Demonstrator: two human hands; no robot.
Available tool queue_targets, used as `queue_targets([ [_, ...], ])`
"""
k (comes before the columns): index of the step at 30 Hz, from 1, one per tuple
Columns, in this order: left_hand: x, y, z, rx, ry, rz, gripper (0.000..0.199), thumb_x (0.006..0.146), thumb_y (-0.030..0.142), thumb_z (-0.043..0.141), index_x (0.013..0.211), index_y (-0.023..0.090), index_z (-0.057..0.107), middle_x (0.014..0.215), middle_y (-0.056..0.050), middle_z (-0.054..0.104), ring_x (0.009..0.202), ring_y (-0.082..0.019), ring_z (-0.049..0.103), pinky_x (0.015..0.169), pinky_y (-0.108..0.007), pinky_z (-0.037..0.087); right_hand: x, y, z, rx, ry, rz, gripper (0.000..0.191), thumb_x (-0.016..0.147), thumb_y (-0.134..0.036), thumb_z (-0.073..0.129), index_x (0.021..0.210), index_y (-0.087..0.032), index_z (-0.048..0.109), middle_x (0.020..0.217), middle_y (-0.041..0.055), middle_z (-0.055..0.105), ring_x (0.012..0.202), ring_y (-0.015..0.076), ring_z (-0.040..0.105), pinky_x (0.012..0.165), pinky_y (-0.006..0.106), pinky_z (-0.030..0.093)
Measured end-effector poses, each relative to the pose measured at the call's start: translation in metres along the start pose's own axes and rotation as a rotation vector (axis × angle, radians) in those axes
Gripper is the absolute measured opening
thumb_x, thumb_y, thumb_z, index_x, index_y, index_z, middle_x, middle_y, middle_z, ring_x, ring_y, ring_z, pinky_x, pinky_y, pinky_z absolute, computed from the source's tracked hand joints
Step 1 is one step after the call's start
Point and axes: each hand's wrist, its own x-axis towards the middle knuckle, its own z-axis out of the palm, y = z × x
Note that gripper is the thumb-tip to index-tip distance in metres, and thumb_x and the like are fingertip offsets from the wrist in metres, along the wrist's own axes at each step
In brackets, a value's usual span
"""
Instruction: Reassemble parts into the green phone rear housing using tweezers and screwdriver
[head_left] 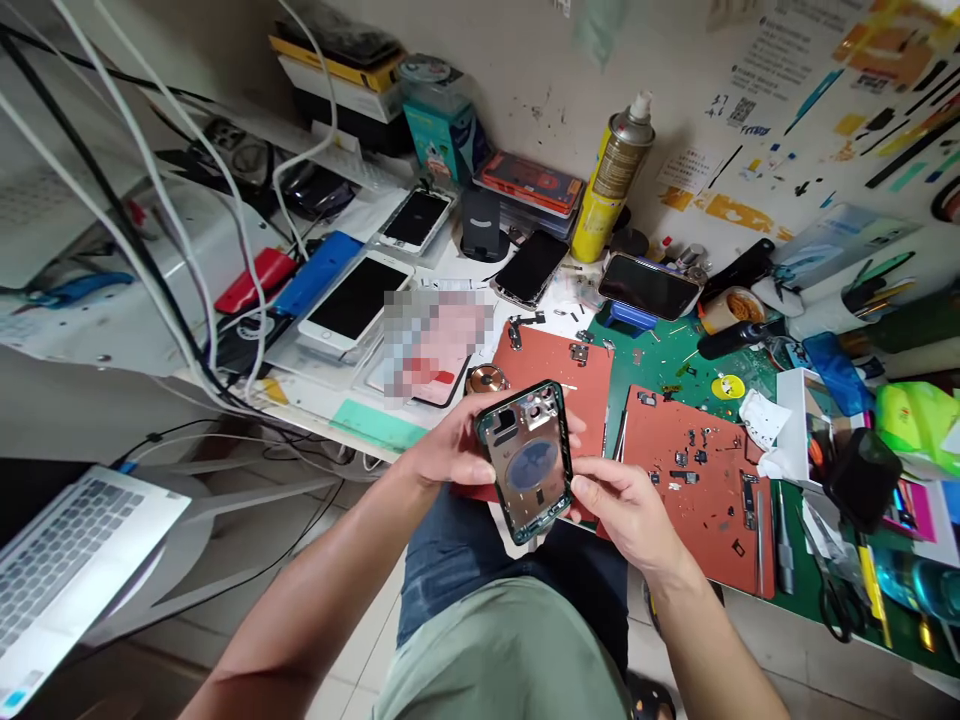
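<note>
Just below the middle of the frame, the left hand (457, 458) grips an empty-looking phone housing (516, 480) by its left edge, thumb in front, while the right hand (626, 510) closes narrowly on the opposite edge. Holding it by the rims seems meant to leave the inner face exposed, tilted toward the wearer. Beyond the fingers, at centre right, lie an upper red mat (592, 375) and a lower red mat (720, 565); small parts (681, 461) sit spread apart on the latter, presumably to stay distinguishable. A white-framed phone (356, 300) lies left of centre; a yellow spray can (611, 190) stands upright near the wall, upper right of centre.
</note>
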Motion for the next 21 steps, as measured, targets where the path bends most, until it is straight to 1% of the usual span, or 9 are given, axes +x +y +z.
queue_targets([
  [2,0.003,-0.001,0.003,-0.034,0.044,-0.028,0.072,0.077,0.059,0.096,0.135,0.019,0.078,0.139,-0.024,0.078,0.126,-0.047,0.078,0.099,-0.059,0.067,-0.001,0.000,0.003,-0.021,0.022,-0.026,0.027,0.098,-0.050,0.085,0.112,-0.028,0.090,0.085,0.0028,0.079,0.067,0.0151,0.067,0.068,0.032,0.058],
  [4,0.001,-0.005,0.012,-0.063,0.172,-0.018,0.065,0.079,0.060,0.096,0.129,0.021,0.080,0.131,-0.019,0.082,0.121,-0.043,0.080,0.099,-0.056,0.067,-0.004,-0.003,0.008,-0.046,0.086,-0.074,0.025,0.100,-0.048,0.082,0.112,-0.028,0.089,0.085,0.0031,0.078,0.071,0.0172,0.070,0.073,0.034,0.060],
  [6,-0.005,-0.012,0.025,-0.064,0.343,0.008,0.056,0.087,0.058,0.091,0.129,0.023,0.080,0.128,-0.014,0.083,0.121,-0.038,0.080,0.105,-0.052,0.065,-0.007,-0.009,0.013,-0.112,0.190,-0.148,0.023,0.102,-0.047,0.079,0.112,-0.028,0.089,0.087,0.0036,0.078,0.072,0.0184,0.072,0.075,0.036,0.062],
  [8,-0.015,-0.021,0.041,-0.018,0.473,-0.010,0.048,0.099,0.052,0.082,0.138,0.026,0.075,0.135,-0.011,0.082,0.127,-0.033,0.077,0.114,-0.051,0.060,-0.009,-0.014,0.019,-0.213,0.297,-0.244,0.021,0.104,-0.044,0.076,0.109,-0.028,0.089,0.091,0.0041,0.078,0.073,0.0184,0.072,0.074,0.035,0.062],
  [10,-0.024,-0.027,0.057,0.103,0.494,-0.065,0.046,0.103,0.044,0.079,0.145,0.027,0.071,0.141,-0.010,0.079,0.132,-0.030,0.074,0.121,-0.048,0.055,-0.010,-0.018,0.025,-0.309,0.376,-0.338,0.018,0.105,-0.041,0.075,0.105,-0.029,0.088,0.095,0.0045,0.077,0.076,0.0183,0.072,0.072,0.032,0.062],
  [13,-0.031,-0.029,0.074,0.207,0.497,-0.089,0.039,0.109,0.038,0.071,0.145,0.026,0.069,0.147,-0.009,0.074,0.136,-0.028,0.070,0.124,-0.046,0.053,-0.012,-0.018,0.032,-0.403,0.441,-0.429,0.016,0.105,-0.037,0.074,0.103,-0.028,0.087,0.095,0.0048,0.076,0.080,0.0183,0.071,0.070,0.030,0.060],
  [15,-0.032,-0.028,0.081,0.193,0.496,-0.073,0.034,0.110,0.037,0.067,0.141,0.026,0.069,0.147,-0.009,0.073,0.134,-0.026,0.069,0.118,-0.043,0.057,-0.013,-0.016,0.036,-0.436,0.456,-0.448,0.015,0.106,-0.034,0.073,0.105,-0.028,0.087,0.096,0.0047,0.076,0.081,0.0175,0.071,0.069,0.028,0.059],
  [18,-0.030,-0.026,0.085,0.133,0.492,-0.083,0.031,0.108,0.035,0.066,0.138,0.026,0.066,0.140,-0.008,0.072,0.122,-0.024,0.073,0.103,-0.037,0.065,-0.015,-0.011,0.040,-0.438,0.479,-0.445,0.015,0.106,-0.033,0.073,0.107,-0.028,0.087,0.097,0.0045,0.075,0.083,0.0167,0.070,0.071,0.028,0.060],
  [21,-0.032,-0.026,0.085,0.174,0.521,-0.118,0.026,0.106,0.032,0.067,0.131,0.024,0.065,0.121,-0.005,0.073,0.104,-0.020,0.073,0.094,-0.033,0.065,-0.016,-0.008,0.043,-0.356,0.483,-0.383,0.015,0.105,-0.036,0.075,0.104,-0.027,0.086,0.097,0.0044,0.072,0.086,0.0172,0.069,0.075,0.029,0.062],
])
